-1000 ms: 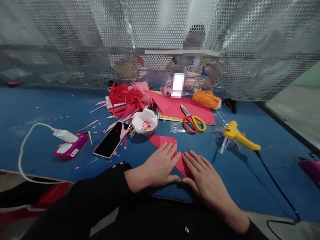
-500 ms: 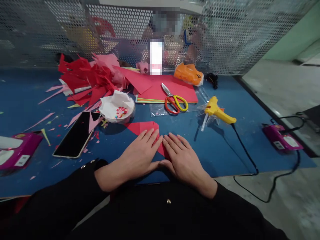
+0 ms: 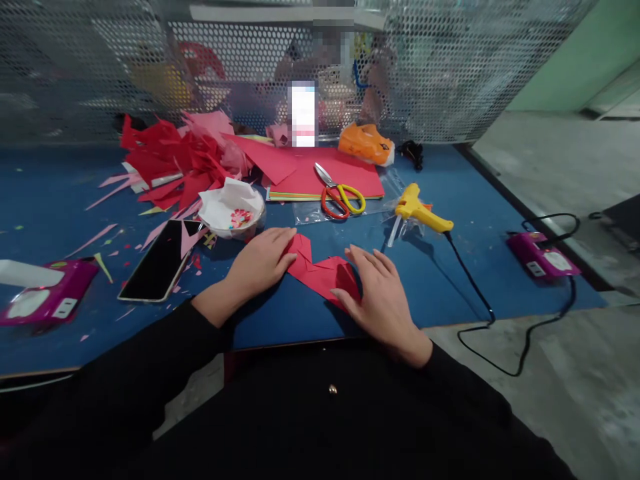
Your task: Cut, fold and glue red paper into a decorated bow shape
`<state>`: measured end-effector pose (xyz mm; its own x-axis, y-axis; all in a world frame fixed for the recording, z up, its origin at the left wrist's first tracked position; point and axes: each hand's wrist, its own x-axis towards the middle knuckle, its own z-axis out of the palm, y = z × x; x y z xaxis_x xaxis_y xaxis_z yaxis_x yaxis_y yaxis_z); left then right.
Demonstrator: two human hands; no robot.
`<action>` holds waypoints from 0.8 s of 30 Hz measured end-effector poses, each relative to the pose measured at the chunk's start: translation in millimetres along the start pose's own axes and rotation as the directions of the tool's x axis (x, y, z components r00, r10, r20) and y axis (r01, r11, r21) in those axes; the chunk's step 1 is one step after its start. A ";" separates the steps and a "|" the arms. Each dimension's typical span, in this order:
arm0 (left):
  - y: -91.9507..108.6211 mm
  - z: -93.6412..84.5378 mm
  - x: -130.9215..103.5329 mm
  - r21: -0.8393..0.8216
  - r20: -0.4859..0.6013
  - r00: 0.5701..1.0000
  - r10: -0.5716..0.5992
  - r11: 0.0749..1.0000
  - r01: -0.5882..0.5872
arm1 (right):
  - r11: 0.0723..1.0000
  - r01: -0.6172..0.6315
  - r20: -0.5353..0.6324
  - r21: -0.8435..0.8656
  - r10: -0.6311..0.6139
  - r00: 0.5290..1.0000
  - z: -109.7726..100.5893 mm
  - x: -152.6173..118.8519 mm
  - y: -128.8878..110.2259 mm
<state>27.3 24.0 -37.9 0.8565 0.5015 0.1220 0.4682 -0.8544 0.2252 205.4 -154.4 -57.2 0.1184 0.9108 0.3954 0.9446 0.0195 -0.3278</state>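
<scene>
A folded red paper (image 3: 316, 272) lies on the blue table near its front edge, a notch showing along its upper side. My left hand (image 3: 263, 261) is at its left end, with fingers and thumb around that end. At the right end is my right hand (image 3: 377, 293), its fingers apart and its thumb over the paper's edge. Beyond the paper, scissors (image 3: 337, 199) with one red and one yellow handle rest on a stack of coloured sheets (image 3: 310, 183). A bowl lined with white paper (image 3: 233, 208) holds small red bits.
A phone (image 3: 159, 263) lies left among paper scraps (image 3: 185, 153). Right are a yellow glue gun (image 3: 424, 212), its cord, and a purple power strip (image 3: 543, 257); another strip (image 3: 55, 293) is far left. An orange packet (image 3: 367, 143) stands before the mesh panel (image 3: 240, 63).
My hands have moved apart from the middle of the red paper towards its two ends, uncovering its centre. The camera view has shifted slightly.
</scene>
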 end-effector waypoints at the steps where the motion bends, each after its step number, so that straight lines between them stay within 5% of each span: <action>1: -0.3 1.0 1.0 0.031 0.002 1.000 -0.016 0.999 0.016 | 1.000 0.001 0.014 -0.025 0.000 1.000 -1.9 -2.4 -1.0; 6: 3.7 1.3 3.6 0.139 -0.012 0.998 -0.065 0.988 0.066 | 0.990 0.065 0.122 -0.123 -0.050 0.991 -9.3 -8.7 -6.8; 10: 6.1 -3.3 2.8 0.181 -0.034 0.993 -0.110 0.977 0.114 | 0.969 0.060 0.076 -0.240 -0.043 0.996 -13.2 -9.1 1.3; 15: 12.0 -10.3 -10.3 -0.038 0.004 0.966 -0.260 0.965 0.260 | 0.982 0.007 0.047 -0.187 0.002 0.999 -18.1 -13.4 6.7; 19: 17.8 -13.7 -25.5 -0.175 0.079 0.931 -0.357 0.914 0.366 | 0.989 0.100 0.130 -0.113 -0.085 0.988 -20.3 -17.3 -0.5; 24: 18.2 -14.8 -38.5 -0.217 0.042 0.886 -0.462 0.861 0.460 | 0.967 0.220 0.203 -0.131 -0.191 0.960 -23.2 -10.5 0.2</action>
<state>-0.4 -8.8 -24.2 0.5513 0.8335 -0.0366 0.7497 -0.4756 0.4602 211.4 -173.5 -41.5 -0.1288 0.9548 0.2680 0.9793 0.1649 -0.1170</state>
